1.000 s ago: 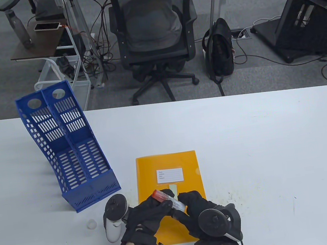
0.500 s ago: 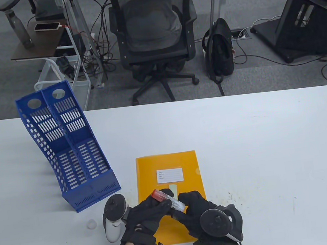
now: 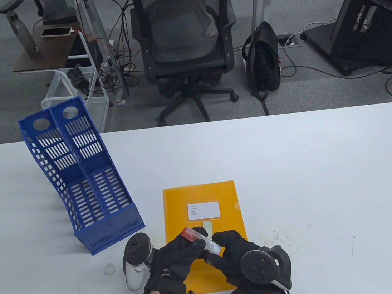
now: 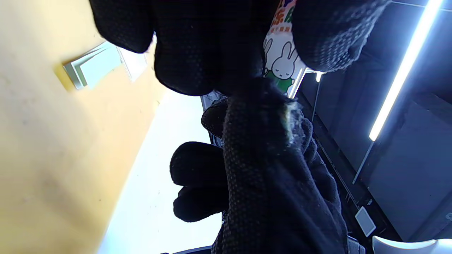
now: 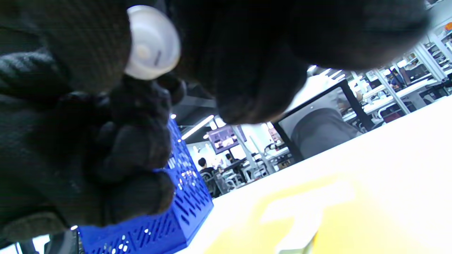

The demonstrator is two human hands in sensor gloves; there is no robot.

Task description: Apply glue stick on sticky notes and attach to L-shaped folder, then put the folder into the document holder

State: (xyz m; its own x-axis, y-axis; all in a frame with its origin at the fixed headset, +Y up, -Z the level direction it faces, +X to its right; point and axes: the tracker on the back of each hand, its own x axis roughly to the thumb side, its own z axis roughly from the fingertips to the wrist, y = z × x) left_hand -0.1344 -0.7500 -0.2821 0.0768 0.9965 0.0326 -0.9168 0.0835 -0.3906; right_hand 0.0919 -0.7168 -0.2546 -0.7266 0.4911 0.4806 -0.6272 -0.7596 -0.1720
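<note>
Both gloved hands hold a glue stick point(image 3: 208, 243) just above the near half of the yellow L-shaped folder point(image 3: 199, 197). Its red end point(image 3: 189, 233) points up and away to the left. My left hand point(image 3: 181, 253) grips the upper barrel, whose rabbit-printed label point(image 4: 282, 63) shows between the fingers. My right hand point(image 3: 231, 249) curls round the lower end, where a round white base point(image 5: 152, 42) shows. A pale green sticky note point(image 3: 208, 227) lies on the folder below its white label point(image 3: 203, 210). The blue document holder point(image 3: 85, 183) stands at the left.
A small clear round cap point(image 3: 109, 269) lies on the white table point(image 3: 312, 182), left of my left hand. Beyond the table's far edge stand an office chair point(image 3: 186, 47) and a black backpack point(image 3: 263, 58).
My right wrist has drifted slightly to the right. The glue stick and my left hand stay where they were.
</note>
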